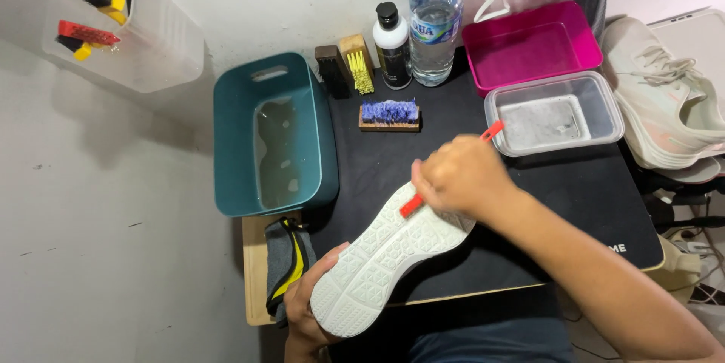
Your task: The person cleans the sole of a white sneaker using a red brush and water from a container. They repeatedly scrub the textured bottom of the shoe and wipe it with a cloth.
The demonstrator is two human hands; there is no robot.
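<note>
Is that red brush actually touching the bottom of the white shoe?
Touching. The head view shows the red brush, gripped in the right hand, with its head pressed on the white shoe's sole; no gap shows.

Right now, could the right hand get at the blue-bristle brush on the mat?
Probably yes. The right hand, gripping a red brush against the shoe sole, is just short of the blue-bristle brush, with bare mat between them. It would have to free itself of the red brush first.
</note>
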